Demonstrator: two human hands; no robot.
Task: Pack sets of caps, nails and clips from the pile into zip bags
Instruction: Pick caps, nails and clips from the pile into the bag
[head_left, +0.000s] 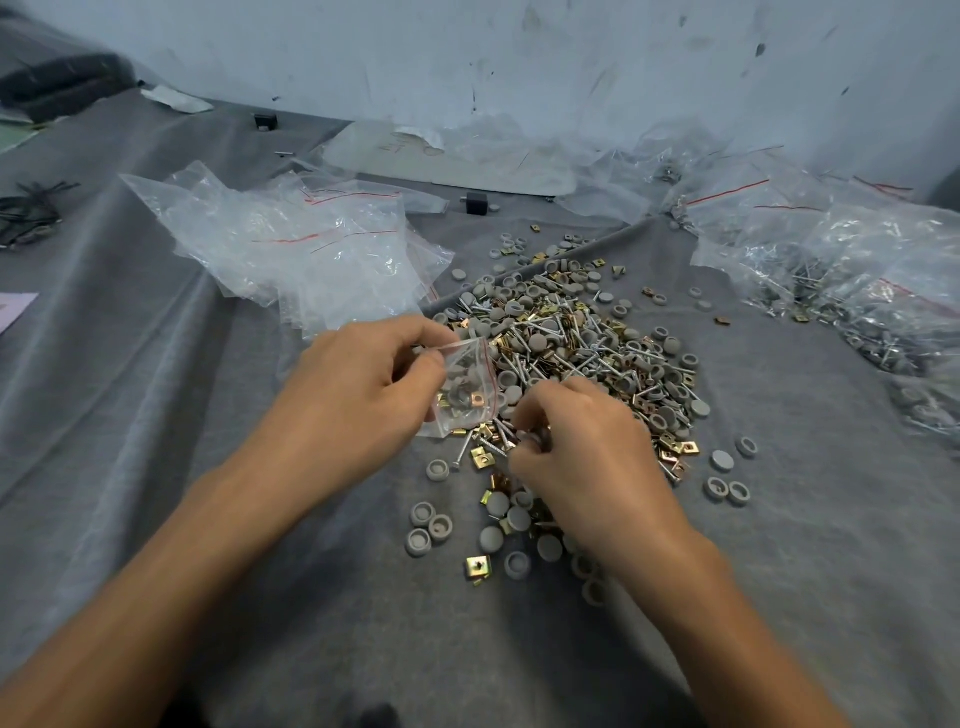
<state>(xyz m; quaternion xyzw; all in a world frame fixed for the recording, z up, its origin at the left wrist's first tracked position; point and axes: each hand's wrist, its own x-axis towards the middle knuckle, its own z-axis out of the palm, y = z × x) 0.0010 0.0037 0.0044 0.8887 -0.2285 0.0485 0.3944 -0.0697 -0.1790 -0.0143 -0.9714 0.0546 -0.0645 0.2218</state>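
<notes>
The left hand (363, 384) is clamped on the bag (465, 387), thumb and fingers pinching its far-left part. The bag hangs just above the near-left edge of the pile (587, 332), red-lined mouth turned right. Whether the mouth stands open cannot be told. Through the film, grey caps (460, 400) and at least one of the brass clips (477, 399) show; no nail can be made out inside. The right hand (582, 441) sits just right of the bag, fingers curled down at the near edge of the pile and closed on what appear to be nails (503, 432); the number held is hidden by the fingers. Step in hand, as judged: gathering nails to complete the set. Recommended: confirm the count before lifting, lay the nails parallel, and feed them heads first so the points do not snag or pierce the film. The left hand should spread the mouth and tilt it towards the load. Risk: loose clips and caps lie among the nails and may ride along, spoiling the count. Empty bags (311, 244) lie far left and filled bags (841, 270) far right, both well apart from the hands, on the grey cloth (208, 415).
</notes>
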